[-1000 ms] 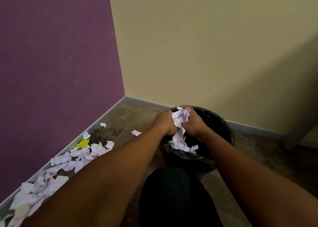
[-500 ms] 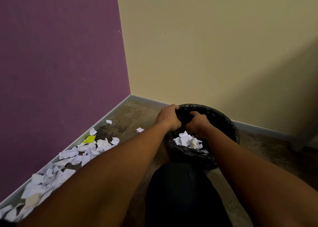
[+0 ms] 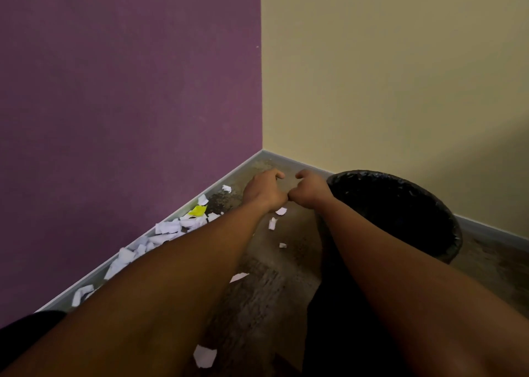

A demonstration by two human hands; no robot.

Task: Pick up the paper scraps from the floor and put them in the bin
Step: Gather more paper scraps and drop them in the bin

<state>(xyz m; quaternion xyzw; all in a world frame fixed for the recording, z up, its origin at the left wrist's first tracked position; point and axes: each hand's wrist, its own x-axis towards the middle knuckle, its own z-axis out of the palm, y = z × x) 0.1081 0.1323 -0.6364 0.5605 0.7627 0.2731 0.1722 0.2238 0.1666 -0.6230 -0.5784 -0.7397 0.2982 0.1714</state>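
Observation:
The black bin (image 3: 446,233), lined with a black bag, stands on the floor at the right by the beige wall; its inside is too dark to see. My left hand (image 3: 264,190) and my right hand (image 3: 310,191) hover side by side just left of the bin, thumbs touching, fingers loosely curled, nothing visible in either. White paper scraps (image 3: 169,228) lie heaped along the purple wall's skirting, partly hidden by my left forearm. A yellow scrap (image 3: 197,210) sits among them. Loose scraps (image 3: 280,211) lie right under my hands, and another scrap (image 3: 204,356) lies close to me.
The purple wall (image 3: 128,119) and beige wall (image 3: 386,90) meet in a corner just beyond my hands. My dark-clothed knee (image 3: 329,339) is low in the middle, in front of the bin. The brown floor (image 3: 257,290) is mottled.
Both hands have let the scraps fall into the bin, come out of it and moved left over the floor. The view has swung left, so the bin now sits further right.

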